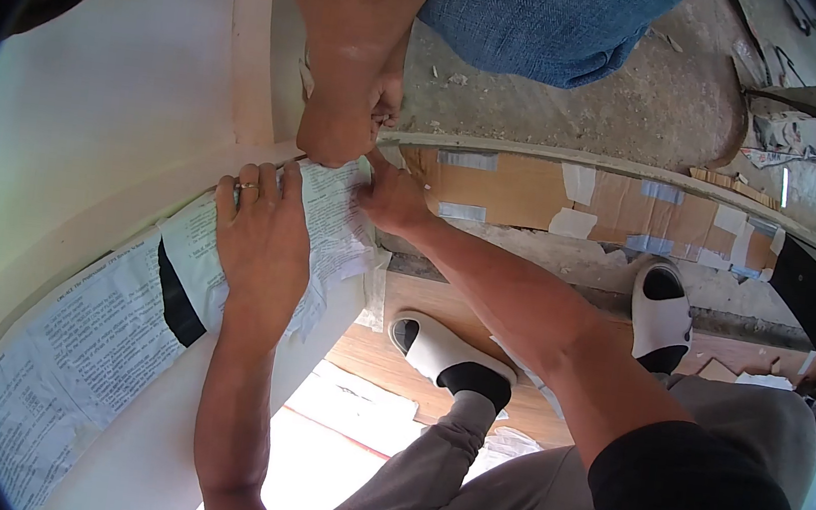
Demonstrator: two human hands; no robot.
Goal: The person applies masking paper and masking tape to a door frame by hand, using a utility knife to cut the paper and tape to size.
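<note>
Printed paper sheets (pixel 104 321) lie along a white ledge beside the wall, with a black strip (pixel 175 294) crossing them. My left hand (pixel 264 239), with a ring on one finger, rests flat on the paper, its fingers stretched toward the wall. At the paper's far end, my right hand (pixel 396 199) has its fingers bent against the edge in a grip, one finger pointing up; its fingertips are partly hidden. Just beyond it, another person's closed hand (pixel 339 126) presses down at the paper's corner; what it holds, if anything, is hidden.
A cardboard strip (pixel 516 192) patched with tape runs right along a raised sill. Past it, the other person's jeans knee (pixel 555 20) is over the concrete floor (pixel 646 111). My feet in white shoes (pixel 438 347) stand on wood-look flooring. A white wall (pixel 115 91) borders the left.
</note>
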